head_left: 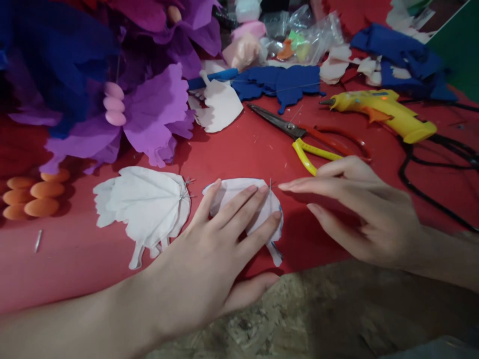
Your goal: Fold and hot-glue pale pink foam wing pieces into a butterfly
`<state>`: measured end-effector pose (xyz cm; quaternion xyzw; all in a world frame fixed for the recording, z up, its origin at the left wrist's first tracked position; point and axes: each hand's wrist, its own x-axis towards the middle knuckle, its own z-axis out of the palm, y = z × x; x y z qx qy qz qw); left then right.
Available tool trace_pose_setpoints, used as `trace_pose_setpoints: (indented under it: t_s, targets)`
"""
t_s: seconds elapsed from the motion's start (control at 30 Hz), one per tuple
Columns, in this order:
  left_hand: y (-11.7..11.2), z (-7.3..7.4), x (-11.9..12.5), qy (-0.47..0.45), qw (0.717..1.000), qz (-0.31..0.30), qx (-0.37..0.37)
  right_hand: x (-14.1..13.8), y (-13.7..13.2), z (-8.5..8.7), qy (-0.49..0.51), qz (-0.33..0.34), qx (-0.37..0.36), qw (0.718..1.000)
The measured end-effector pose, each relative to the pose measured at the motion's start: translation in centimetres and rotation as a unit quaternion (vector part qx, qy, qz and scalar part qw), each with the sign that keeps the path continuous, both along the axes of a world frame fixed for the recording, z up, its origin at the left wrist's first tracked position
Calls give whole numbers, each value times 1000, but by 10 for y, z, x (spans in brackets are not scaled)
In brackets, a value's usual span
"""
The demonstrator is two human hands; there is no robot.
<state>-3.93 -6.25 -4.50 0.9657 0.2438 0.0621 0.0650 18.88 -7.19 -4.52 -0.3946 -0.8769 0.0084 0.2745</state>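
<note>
My left hand (220, 239) lies flat, fingers spread, pressing down a white paper petal piece (232, 192) on the red table covering (243, 149). My right hand (355, 209) rests beside it on the right, fingers stretched out together, the fingertips touching the petal's upper right edge where a thin wire or pin (270, 185) sticks up. Neither hand grips anything. A second white paper petal (144, 209) with wire ends at its right tip lies just to the left.
Scissors (299, 132) with red and yellow handles and a yellow glue gun (385, 112) with a black cord lie behind my right hand. Purple and blue paper flowers (149, 109) fill the back left. Orange beads (35, 194) sit at the left edge; blue paper scraps (280, 82) lie behind.
</note>
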Motion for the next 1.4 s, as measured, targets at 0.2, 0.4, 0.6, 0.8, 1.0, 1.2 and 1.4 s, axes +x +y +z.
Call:
trace_pose_setpoints:
  t_s: [0.2, 0.4, 0.6, 0.8, 1.0, 1.2, 1.4]
  targets:
    - [-1, -1, 0, -2, 1000, -4, 16, -2, -3, -6, -48, 15, 34, 998]
    - [0, 2, 1, 1, 1000, -3, 11, 0, -4, -1, -88, 15, 113, 990]
    - [-1, 4, 1, -17, 1000, 1, 19, 1, -6, 0, -55, -28, 100, 993]
    - [-2, 3, 0, -31, 999, 7, 33, -1, -2, -7, -52, 42, 59, 996]
    - [-2, 1, -1, -35, 998, 9, 52, 3, -7, -6, -66, 61, 109, 990]
    - [-6, -6, -2, -43, 996, 31, 69, 2, -8, -1, -77, 74, 125, 986]
    - [-7, -3, -5, -52, 996, 52, 50, 1, -8, 3, -76, 55, 135, 986]
